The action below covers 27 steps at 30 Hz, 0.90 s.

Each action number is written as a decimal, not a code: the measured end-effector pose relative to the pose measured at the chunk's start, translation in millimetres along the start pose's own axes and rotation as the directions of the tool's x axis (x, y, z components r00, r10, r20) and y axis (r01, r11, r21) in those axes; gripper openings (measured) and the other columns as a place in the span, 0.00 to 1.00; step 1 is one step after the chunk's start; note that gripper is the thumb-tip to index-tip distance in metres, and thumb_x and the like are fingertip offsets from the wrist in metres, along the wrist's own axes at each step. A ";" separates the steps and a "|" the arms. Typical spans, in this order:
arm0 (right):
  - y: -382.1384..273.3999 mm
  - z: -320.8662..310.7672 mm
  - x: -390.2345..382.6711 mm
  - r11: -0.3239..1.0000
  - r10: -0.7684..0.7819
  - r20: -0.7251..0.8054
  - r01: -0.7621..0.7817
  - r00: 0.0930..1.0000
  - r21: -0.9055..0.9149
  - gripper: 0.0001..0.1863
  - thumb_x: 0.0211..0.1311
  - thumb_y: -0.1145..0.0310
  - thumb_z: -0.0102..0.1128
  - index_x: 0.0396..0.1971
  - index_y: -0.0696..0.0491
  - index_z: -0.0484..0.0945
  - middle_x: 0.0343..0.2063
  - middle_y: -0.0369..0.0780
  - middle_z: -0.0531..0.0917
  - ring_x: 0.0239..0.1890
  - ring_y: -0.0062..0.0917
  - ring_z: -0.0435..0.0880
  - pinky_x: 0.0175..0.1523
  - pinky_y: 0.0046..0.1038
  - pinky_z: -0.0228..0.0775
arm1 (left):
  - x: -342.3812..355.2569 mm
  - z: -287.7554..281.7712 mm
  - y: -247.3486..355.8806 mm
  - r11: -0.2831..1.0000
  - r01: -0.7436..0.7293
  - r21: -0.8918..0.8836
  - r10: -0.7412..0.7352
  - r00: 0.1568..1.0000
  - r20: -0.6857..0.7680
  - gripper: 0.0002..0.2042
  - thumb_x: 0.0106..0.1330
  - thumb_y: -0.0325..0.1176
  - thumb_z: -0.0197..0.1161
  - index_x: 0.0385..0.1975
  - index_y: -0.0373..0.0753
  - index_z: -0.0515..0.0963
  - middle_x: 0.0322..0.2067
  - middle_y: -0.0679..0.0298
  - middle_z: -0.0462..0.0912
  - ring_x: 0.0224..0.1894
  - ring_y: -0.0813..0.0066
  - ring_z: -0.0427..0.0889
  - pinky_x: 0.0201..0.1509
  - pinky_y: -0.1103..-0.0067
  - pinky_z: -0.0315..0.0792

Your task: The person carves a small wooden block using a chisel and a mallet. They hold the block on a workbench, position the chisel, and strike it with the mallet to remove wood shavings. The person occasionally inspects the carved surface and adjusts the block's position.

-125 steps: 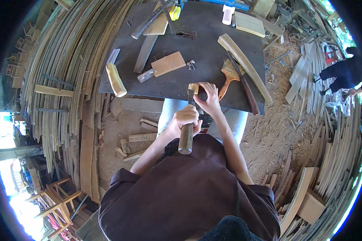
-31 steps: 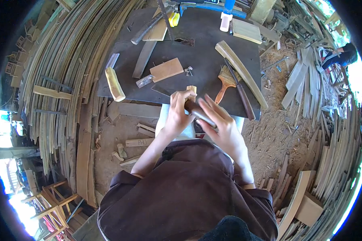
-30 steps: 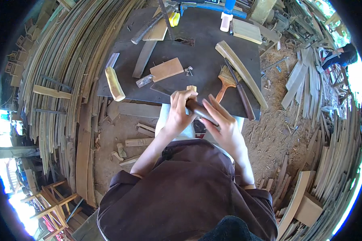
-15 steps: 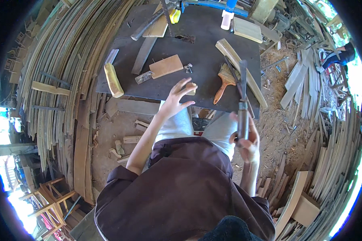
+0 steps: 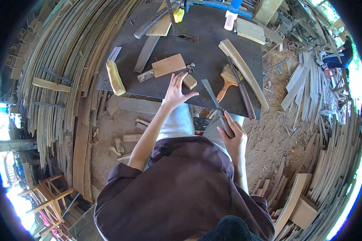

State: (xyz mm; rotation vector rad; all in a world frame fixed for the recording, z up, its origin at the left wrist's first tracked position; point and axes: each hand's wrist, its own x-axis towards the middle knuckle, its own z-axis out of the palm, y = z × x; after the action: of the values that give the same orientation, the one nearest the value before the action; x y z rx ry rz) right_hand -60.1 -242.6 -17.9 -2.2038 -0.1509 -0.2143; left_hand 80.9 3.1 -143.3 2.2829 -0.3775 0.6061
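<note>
My right hand (image 5: 236,138) is wrapped round the handle of a chisel (image 5: 210,92), whose flat metal blade points up and to the left over the bench's near edge. Thumb and fingers apart, my left hand (image 5: 175,93) hovers at that same edge. A small wooden block (image 5: 190,82) lies by its fingertips; whether they touch it I cannot tell. Just beyond rests a reddish-brown rectangular wood piece (image 5: 169,65), with small metal hardware (image 5: 192,66) at its right end. A wide paintbrush (image 5: 226,83) and a dark-handled tool (image 5: 245,98) lie to the right.
The dark bench top (image 5: 205,56) carries a long wooden strip (image 5: 243,72) on the right and a curved pale piece (image 5: 115,78) on the left. A hammer (image 5: 151,25) and blue clamp (image 5: 217,6) are at the back. Stacked boards (image 5: 56,80) stand left.
My right hand has swung the chisel leftward, so its blade tilts toward the small block. My left hand has shifted slightly left, and the block beside it shows more fully.
</note>
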 end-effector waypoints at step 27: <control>-38.7 14.6 19.2 0.833 -0.002 0.267 0.149 0.964 -0.533 0.25 0.59 0.68 0.63 0.59 0.50 0.76 0.32 0.43 0.83 0.26 0.36 0.85 0.33 0.35 0.78 | -5.1 5.7 -8.8 0.984 0.028 -0.176 -0.017 0.998 0.060 0.30 0.50 0.40 0.78 0.53 0.36 0.76 0.51 0.57 0.81 0.56 0.60 0.79 0.77 0.51 0.45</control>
State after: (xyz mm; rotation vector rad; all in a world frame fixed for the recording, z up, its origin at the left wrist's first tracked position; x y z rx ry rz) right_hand -47.1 -207.2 7.8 -2.8052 -0.3598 -0.0073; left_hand 82.2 5.6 -154.6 2.1352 -0.4166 0.4755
